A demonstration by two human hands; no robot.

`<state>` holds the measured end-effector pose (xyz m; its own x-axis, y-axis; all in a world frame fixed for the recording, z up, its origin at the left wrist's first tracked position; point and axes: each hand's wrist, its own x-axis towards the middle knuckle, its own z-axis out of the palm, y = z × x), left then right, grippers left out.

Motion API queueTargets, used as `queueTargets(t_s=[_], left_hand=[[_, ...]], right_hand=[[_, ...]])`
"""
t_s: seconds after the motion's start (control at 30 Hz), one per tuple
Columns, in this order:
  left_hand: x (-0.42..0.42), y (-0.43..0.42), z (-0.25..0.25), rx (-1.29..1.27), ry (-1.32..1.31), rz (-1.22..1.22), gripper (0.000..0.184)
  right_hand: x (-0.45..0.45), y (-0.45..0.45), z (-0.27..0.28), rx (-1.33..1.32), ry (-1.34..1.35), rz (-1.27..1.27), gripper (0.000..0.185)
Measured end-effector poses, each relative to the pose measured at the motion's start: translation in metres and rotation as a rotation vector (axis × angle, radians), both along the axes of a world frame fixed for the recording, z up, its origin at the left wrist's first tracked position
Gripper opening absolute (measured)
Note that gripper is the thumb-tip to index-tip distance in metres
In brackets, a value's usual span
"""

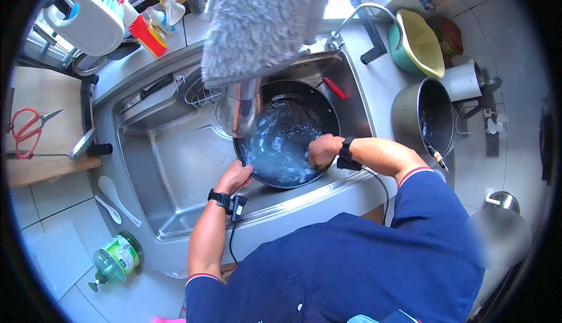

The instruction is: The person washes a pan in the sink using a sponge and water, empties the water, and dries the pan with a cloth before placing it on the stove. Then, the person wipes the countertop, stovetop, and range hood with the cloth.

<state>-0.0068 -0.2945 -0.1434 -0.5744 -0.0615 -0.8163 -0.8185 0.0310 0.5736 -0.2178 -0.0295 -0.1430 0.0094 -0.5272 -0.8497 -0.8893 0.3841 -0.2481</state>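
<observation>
A large black wok (316, 105) holding cloudy, swirling water sits in the steel sink (175, 165). My left hand (236, 176) pinches the wok's near-left rim. Inside the wok, on its right side, my right hand (323, 151) is curled with its fingers down at the water. Whatever it may hold is hidden under the hand. Above the wok's left part hangs the metal faucet (242, 107). A red handle (335, 88) rests in the sink's back right corner, just beyond the wok.
A grey fluffy object (257, 24) covers the upper middle of the view. Right of the sink stand a deep pot (410, 115) and a green-yellow basin (418, 42). On the left are red scissors (26, 133), white spoons (114, 197) and a green pump bottle (119, 257).
</observation>
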Motion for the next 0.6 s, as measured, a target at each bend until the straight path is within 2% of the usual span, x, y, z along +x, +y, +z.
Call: queueTargets(t_s=[0.03,0.1,0.13,0.17,0.23,0.27,0.33,0.37,0.43,0.47,0.5,0.57,0.6], left_hand=[[-0.003,0.000,0.009,-0.017,0.001,-0.042,0.026],[-0.008,-0.003,0.027,-0.061,-0.011,-0.106,0.027],[-0.003,-0.003,0.019,-0.031,0.117,-0.092,0.030],[0.004,-0.003,0.001,-0.007,0.242,-0.080,0.034],[0.012,-0.010,0.009,0.005,0.305,-0.078,0.046],[0.016,-0.014,0.018,-0.003,0.241,-0.086,0.054],[0.025,-0.022,0.026,-0.062,0.087,-0.137,0.064],[0.032,-0.024,0.023,0.027,0.226,-0.117,0.063],[0.044,-0.027,0.018,0.211,0.510,-0.075,0.059],[0.046,-0.034,0.022,0.125,0.350,-0.126,0.066],[0.048,-0.041,0.026,0.051,0.189,-0.185,0.074],[0.060,-0.046,0.013,-0.019,0.096,-0.130,0.079],[0.058,-0.048,0.017,0.005,0.102,-0.116,0.079]], right_hand=[[0.009,-0.014,0.042,-0.057,-0.211,0.009,0.033],[0.022,-0.016,0.032,0.028,-0.316,-0.397,0.030],[0.025,-0.021,0.050,0.013,-0.388,-0.533,0.029],[0.027,-0.023,0.047,-0.121,-0.396,-0.575,0.027],[0.035,-0.040,0.062,-0.160,-0.575,-0.876,0.023],[0.038,-0.054,0.077,-0.174,-0.623,-0.982,0.019],[0.046,-0.087,0.088,-0.268,-0.713,-1.024,0.021],[0.054,-0.106,0.095,-0.299,-0.738,-1.023,0.025],[0.072,-0.137,0.132,-0.346,-0.963,-1.084,0.037],[0.070,-0.146,0.138,-0.327,-0.962,-1.012,0.051],[0.063,-0.147,0.135,-0.475,-0.802,-0.984,0.052],[0.038,-0.141,0.117,-0.750,-0.474,-0.903,0.054],[0.016,-0.129,0.106,-0.830,-0.198,-0.941,0.057]])
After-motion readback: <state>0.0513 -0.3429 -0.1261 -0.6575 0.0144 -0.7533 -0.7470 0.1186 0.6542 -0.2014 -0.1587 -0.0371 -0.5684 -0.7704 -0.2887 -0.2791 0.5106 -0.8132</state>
